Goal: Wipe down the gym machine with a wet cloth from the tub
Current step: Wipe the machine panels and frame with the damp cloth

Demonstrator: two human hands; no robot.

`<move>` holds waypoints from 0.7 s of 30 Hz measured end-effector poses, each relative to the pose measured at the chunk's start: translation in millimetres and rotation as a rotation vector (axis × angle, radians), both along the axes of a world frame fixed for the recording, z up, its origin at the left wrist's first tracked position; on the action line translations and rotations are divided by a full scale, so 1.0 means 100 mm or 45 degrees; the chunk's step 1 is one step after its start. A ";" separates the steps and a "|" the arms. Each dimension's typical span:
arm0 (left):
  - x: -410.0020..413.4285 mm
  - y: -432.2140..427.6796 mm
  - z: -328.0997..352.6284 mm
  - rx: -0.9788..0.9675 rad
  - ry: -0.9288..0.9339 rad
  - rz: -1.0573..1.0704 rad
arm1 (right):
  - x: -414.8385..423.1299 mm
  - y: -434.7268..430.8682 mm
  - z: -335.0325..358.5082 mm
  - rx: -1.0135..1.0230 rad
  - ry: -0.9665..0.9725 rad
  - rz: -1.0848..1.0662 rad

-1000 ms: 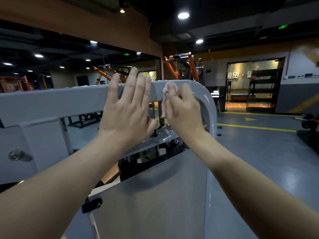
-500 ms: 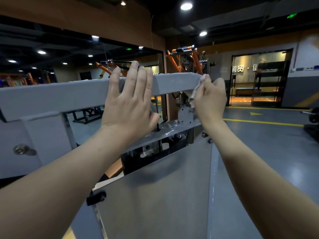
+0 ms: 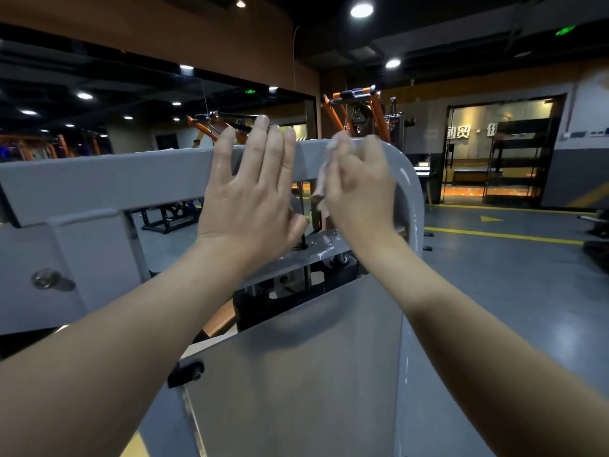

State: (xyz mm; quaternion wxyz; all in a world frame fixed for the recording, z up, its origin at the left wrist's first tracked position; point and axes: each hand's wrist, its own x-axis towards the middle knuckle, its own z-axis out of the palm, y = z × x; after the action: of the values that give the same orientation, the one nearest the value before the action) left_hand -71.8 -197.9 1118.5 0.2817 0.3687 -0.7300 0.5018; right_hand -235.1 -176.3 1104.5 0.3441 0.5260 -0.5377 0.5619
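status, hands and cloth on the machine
Left hand flat on grey metal top bar. Right hand grips crumpled white cloth against bar near rounded corner. Nothing in the way.

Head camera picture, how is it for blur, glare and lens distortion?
In the head view, the right hand and its cloth are smeared by motion, while the left hand is sharp; the ceiling spotlights blow out to white; the wide lens bows the machine's grey top bar; the floor carries a soft sheen.
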 end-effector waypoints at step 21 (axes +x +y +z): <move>0.02 0.01 -0.01 0.000 -0.012 -0.039 | -0.41 -0.19 0.16 -0.125 -0.230 -0.254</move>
State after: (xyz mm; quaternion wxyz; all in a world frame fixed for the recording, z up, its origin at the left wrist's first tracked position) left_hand -70.0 -196.4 1118.0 0.2859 0.3549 -0.7369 0.4993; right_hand -275.9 -195.2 1120.2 0.3739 0.3998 -0.5880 0.5955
